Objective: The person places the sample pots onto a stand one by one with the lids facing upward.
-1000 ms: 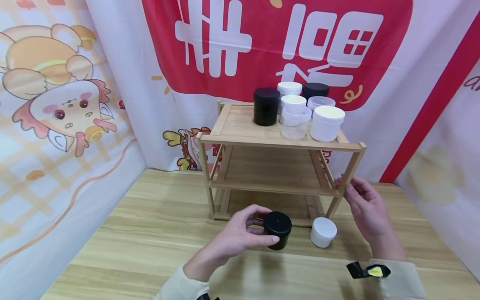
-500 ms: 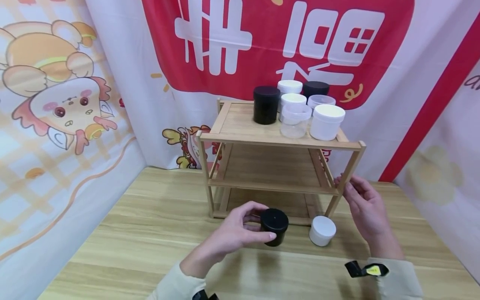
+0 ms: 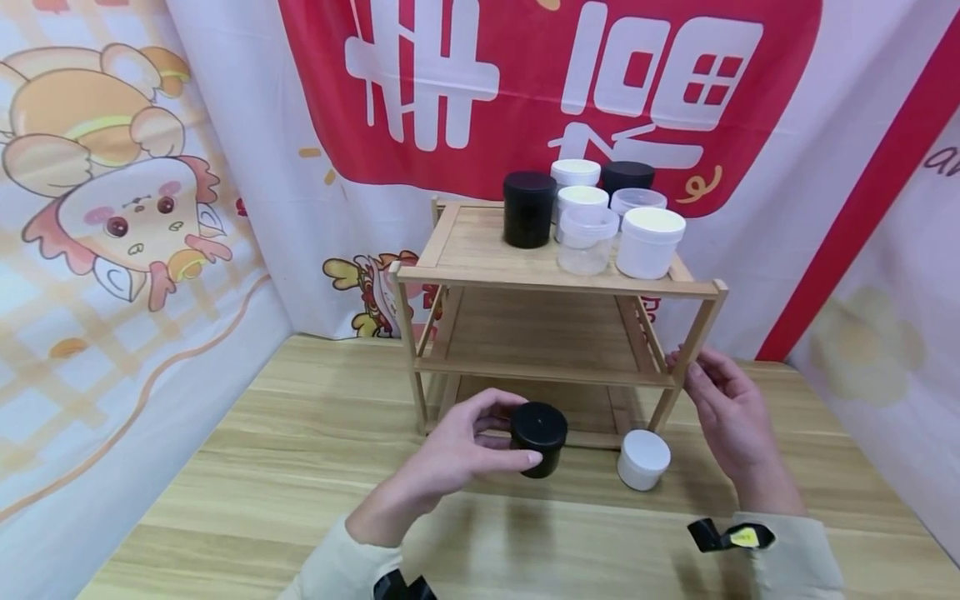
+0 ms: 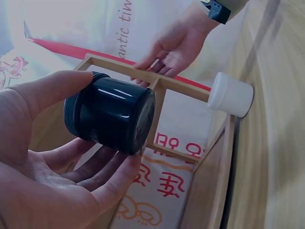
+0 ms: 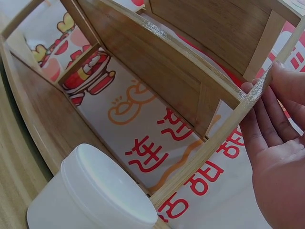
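Observation:
My left hand (image 3: 456,450) grips a black lidded jar (image 3: 538,439) and holds it above the table, in front of the rack's bottom tier. In the left wrist view, the thumb presses one side of the black jar (image 4: 116,112) and the fingertips curl against the other. At the right, my right hand (image 3: 733,421) pinches the front right post of a three-tier wooden rack (image 3: 555,371). The right wrist view shows the thumb and fingers around that post (image 5: 255,95). A short white lidded jar (image 3: 643,460) stands on the table between the two hands, by the rack's front right foot.
Several jars crowd the right of the rack's top tier: a tall black jar (image 3: 528,212), a large white jar (image 3: 650,243) and a clear tub (image 3: 587,242) among them. Printed cloth (image 3: 360,208) hangs behind the rack and along both sides of the wooden table (image 3: 247,500).
My left hand has carried the black jar a little to the left and toward the rack. The right hand keeps its hold on the post. The short white jar stays where it was.

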### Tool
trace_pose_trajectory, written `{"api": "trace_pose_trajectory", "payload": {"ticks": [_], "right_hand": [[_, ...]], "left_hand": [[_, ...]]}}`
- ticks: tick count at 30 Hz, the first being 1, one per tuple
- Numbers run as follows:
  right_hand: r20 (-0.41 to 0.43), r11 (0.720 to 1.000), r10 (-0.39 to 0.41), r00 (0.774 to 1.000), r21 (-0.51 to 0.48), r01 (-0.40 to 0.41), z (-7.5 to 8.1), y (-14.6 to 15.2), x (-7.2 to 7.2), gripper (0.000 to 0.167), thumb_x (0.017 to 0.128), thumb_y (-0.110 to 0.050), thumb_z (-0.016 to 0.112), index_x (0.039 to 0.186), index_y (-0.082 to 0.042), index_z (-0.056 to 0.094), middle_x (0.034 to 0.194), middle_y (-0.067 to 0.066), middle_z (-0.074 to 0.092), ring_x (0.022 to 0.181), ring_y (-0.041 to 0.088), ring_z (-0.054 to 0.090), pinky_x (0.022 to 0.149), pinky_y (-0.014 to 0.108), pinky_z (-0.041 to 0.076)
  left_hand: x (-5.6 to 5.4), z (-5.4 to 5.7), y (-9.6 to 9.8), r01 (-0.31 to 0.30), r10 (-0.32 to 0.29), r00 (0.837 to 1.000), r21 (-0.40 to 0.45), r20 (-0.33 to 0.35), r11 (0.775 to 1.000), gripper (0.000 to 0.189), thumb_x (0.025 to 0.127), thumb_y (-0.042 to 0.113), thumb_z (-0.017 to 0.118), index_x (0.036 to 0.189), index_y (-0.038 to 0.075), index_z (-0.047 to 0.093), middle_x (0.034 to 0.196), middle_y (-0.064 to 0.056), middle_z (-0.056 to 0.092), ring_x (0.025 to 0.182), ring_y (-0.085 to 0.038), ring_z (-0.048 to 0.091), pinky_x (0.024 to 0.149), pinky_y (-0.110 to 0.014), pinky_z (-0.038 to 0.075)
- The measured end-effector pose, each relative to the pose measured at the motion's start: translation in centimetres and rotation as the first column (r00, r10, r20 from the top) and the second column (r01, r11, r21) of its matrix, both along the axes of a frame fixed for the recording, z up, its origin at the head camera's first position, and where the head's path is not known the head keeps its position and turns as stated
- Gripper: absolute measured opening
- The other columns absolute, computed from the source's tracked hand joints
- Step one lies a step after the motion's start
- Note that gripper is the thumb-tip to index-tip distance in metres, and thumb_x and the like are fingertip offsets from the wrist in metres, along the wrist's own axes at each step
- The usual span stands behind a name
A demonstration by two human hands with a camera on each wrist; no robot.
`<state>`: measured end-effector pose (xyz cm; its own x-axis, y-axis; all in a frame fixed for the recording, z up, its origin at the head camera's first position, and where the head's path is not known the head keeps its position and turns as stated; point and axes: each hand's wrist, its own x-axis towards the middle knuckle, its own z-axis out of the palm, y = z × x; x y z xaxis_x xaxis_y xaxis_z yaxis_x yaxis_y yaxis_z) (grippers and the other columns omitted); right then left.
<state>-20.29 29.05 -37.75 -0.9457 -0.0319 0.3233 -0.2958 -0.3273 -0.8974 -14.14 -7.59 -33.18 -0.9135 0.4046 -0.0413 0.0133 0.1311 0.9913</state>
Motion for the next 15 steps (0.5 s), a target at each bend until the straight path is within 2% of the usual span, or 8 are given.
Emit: {"api": "trace_pose_trajectory", "payload": {"ticks": [5, 15], "right_hand": [[0.023, 1.000, -0.016, 1.000, 0.025, 0.016, 0.1, 0.0, 0.0, 0.038, 0.111, -0.008, 0.055, 0.149, -0.006, 0.059, 0.131, 0.000, 0.062, 0.122, 0.010, 0.065, 0.105, 0.016, 0.054], [0.022, 1.000, -0.023, 1.000, 0.021, 0.022, 0.1, 0.0, 0.0, 0.036, 0.111, -0.008, 0.055, 0.147, -0.007, 0.062, 0.129, -0.001, 0.066, 0.120, 0.009, 0.065, 0.105, 0.016, 0.054]], "left_hand": [[-0.1, 0.9, -0.3, -0.011, 0.011, 1.000, -0.005, -0.004, 1.000, 0.055, 0.089, 0.016, 0.088, 0.138, 0.013, 0.065, 0.131, -0.012, 0.071, 0.116, -0.022, 0.071, 0.101, -0.035, 0.058], [-0.3, 3.1, -0.7, -0.046, 0.046, 0.997, 0.000, -0.062, 0.999, 0.059, 0.089, 0.014, 0.088, 0.142, 0.013, 0.063, 0.139, -0.012, 0.067, 0.116, -0.022, 0.071, 0.105, -0.038, 0.059]]}}
